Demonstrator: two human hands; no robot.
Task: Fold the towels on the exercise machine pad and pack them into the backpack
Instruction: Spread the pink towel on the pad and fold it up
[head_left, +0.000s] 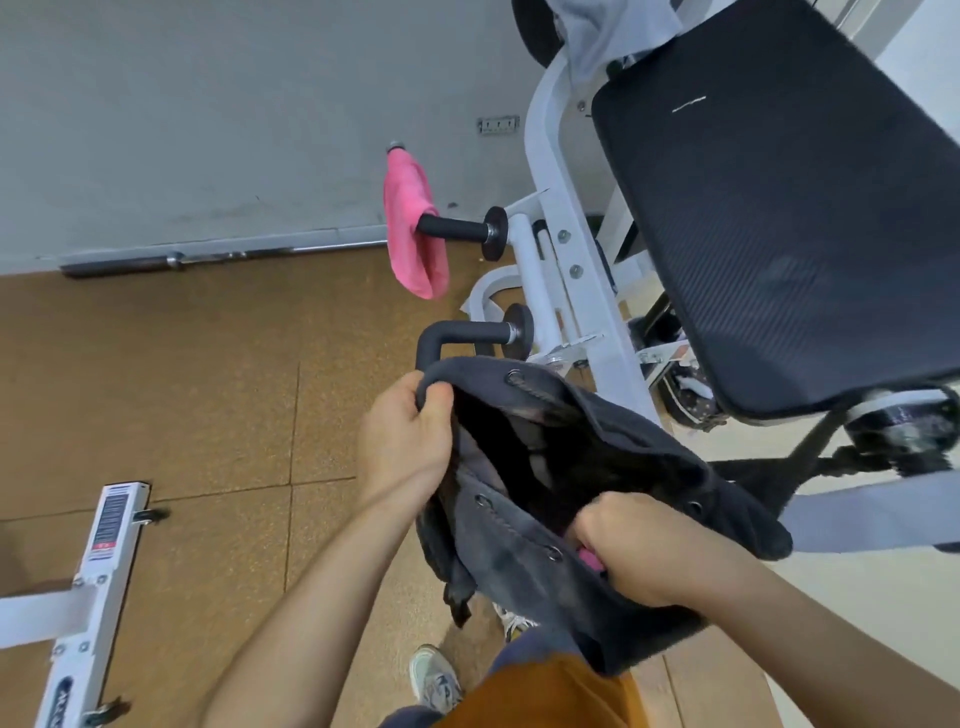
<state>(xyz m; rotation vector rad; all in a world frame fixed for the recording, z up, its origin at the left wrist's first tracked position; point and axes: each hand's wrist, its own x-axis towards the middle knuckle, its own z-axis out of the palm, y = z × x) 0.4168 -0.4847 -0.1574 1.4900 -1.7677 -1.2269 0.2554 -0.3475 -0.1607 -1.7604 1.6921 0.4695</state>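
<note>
Grey wall (208, 104) fills the upper frame, brown floor tiles (182, 389) the lower.

- Lower left: white frame (98, 587), on the floor.
- Left of centre, at the wall's foot: barbell (208, 257), lying flat.
- Upper centre: pink towel (415, 234), draped over the end of a black machine handle (457, 228) and hanging clear of the floor.
- Centre: my left hand (405, 436), fingers curled tight round the far rim of the backpack (519, 561). The dark grey bag is held up with its mouth open.
- Lower centre-right: my right hand (628, 551), clenched on the near rim. A pink scrap shows under its fingers; I cannot tell what it is.
- Right: black pad (779, 234), tilted.
- Top edge, right of centre: pale cloth (613, 31), draped above the pad.
</note>
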